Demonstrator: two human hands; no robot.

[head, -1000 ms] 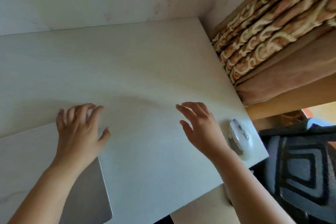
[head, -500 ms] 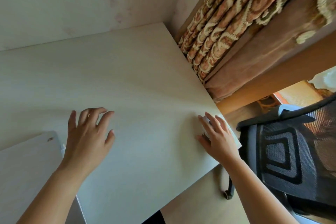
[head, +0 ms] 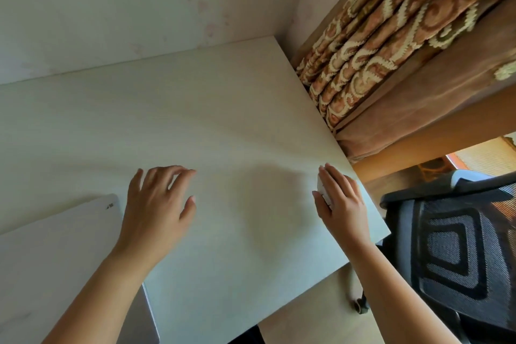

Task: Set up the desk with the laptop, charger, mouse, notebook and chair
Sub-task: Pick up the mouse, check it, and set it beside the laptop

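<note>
A pale wooden desk (head: 217,109) fills the view. My right hand (head: 339,201) lies over the white mouse (head: 324,193) at the desk's right edge, fingers wrapped on it; only a sliver of the mouse shows. My left hand (head: 156,204) hovers over the desk with fingers spread, holding nothing. A closed silver laptop (head: 55,254) lies at the lower left, just left of that hand; my forearm crosses it. A black mesh office chair (head: 458,246) stands right of the desk.
A patterned brown curtain (head: 391,45) hangs along the desk's right side. The wall (head: 125,3) runs behind the desk. A chair caster (head: 361,306) rests on the floor below the desk's front edge.
My right hand moved right from the bare desk onto the mouse and now covers it. My left hand came off the laptop. The view swung right, bringing the chair in.
</note>
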